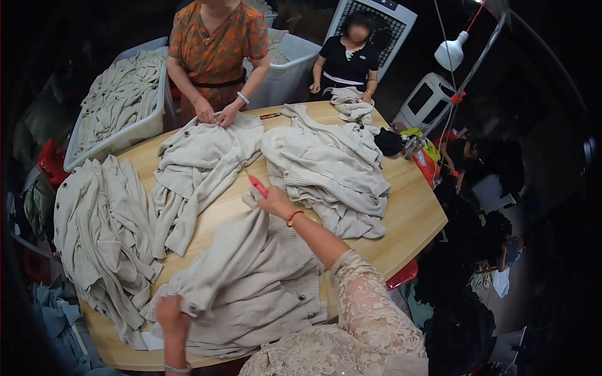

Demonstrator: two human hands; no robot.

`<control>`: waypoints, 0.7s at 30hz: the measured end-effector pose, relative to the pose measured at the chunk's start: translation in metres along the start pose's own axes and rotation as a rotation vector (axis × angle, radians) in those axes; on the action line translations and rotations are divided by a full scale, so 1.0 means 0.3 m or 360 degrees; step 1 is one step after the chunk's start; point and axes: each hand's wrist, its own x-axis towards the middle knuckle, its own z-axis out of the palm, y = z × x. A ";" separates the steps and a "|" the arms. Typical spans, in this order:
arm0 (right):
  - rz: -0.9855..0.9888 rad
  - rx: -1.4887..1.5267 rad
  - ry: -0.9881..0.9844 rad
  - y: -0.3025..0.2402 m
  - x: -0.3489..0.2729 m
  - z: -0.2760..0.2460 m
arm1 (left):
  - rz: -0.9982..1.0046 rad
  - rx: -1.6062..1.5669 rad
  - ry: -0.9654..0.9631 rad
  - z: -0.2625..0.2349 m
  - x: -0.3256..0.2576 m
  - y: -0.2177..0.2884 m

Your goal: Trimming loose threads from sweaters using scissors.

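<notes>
A cream knitted cardigan lies bunched on the near side of the table, partly lifted. My left hand is closed on its edge at the lower left, close to a dark button. In my right hand is a red tool that looks like thread snips; its tip is hard to make out. The same hand is at a raised end of the cardigan, and cloth shows just beside its fingers. Folds hide part of the garment.
Cream cardigans form a heap at left and a pile at right on the wooden table. Across from me, a person in orange handles another cardigan. A second person sits behind, holding cloth. A garment-filled bin stands far left.
</notes>
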 end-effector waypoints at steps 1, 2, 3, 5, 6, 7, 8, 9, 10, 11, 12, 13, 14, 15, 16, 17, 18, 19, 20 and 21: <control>-0.0056 0.0143 0.0044 0.015 -0.025 -0.091 | -0.0057 0.0130 0.0179 -0.041 0.037 -0.083; -0.0148 0.0387 0.0206 -0.016 -0.090 -0.179 | -0.0098 0.0203 0.0286 -0.111 0.080 -0.127; -0.0167 0.0379 0.0218 -0.031 -0.152 -0.272 | -0.0103 0.0226 0.0417 -0.158 0.104 -0.186; -0.0308 0.0577 0.0227 -0.012 -0.273 -0.387 | -0.0101 0.0192 0.0547 -0.226 0.141 -0.221; -0.0342 0.0467 0.0178 -0.064 -0.357 -0.432 | -0.0030 0.0196 0.0576 -0.246 0.133 -0.175; -0.0334 0.0323 0.0110 -0.094 -0.450 -0.478 | 0.0046 0.0193 0.0598 -0.262 0.133 -0.125; -0.0373 0.0321 0.0102 -0.090 -0.534 -0.483 | 0.0136 0.0189 0.0500 -0.244 0.100 -0.127; -0.0302 0.0089 0.0046 -0.049 -0.597 -0.476 | 0.0189 0.0187 0.0382 -0.207 0.057 -0.110; -0.0222 -0.0172 0.0107 0.013 -0.676 -0.455 | 0.0165 0.0020 0.0293 -0.145 0.006 -0.102; -0.0170 -0.0428 0.0160 0.086 -0.744 -0.416 | 0.0146 -0.0021 0.0092 -0.092 -0.048 -0.089; -0.0013 -0.0637 0.0100 0.151 -0.818 -0.379 | 0.0141 -0.0002 -0.0149 -0.034 -0.121 -0.091; 0.0142 -0.0859 0.0061 0.213 -0.881 -0.345 | 0.0136 0.0029 -0.0306 0.028 -0.180 -0.072; 0.0169 -0.0985 0.0057 0.269 -0.943 -0.309 | 0.0234 0.0057 -0.0493 0.060 -0.235 -0.068; 0.0186 -0.1115 0.0052 0.284 -0.986 -0.278 | 0.0085 -0.0051 -0.0547 0.074 -0.278 -0.036; 0.0147 -0.1113 -0.0004 0.295 -1.011 -0.247 | -0.0062 -0.0161 -0.0590 0.086 -0.309 -0.010; 0.0063 -0.1044 0.0126 0.274 -1.038 -0.227 | -0.0107 -0.0209 -0.0556 0.091 -0.321 0.001; -0.0019 -0.0968 0.0256 0.255 -1.060 -0.210 | -0.0151 -0.0253 -0.0518 0.093 -0.328 0.002; -0.0041 -0.0964 0.0218 0.243 -1.075 -0.195 | -0.0143 -0.0251 -0.0411 0.105 -0.331 -0.001; -0.0052 -0.0840 0.0128 0.229 -1.079 -0.182 | -0.0116 -0.0252 -0.0357 0.119 -0.330 -0.007; -0.0057 -0.0723 0.0043 0.215 -1.078 -0.172 | -0.0083 -0.0259 -0.0299 0.142 -0.321 -0.016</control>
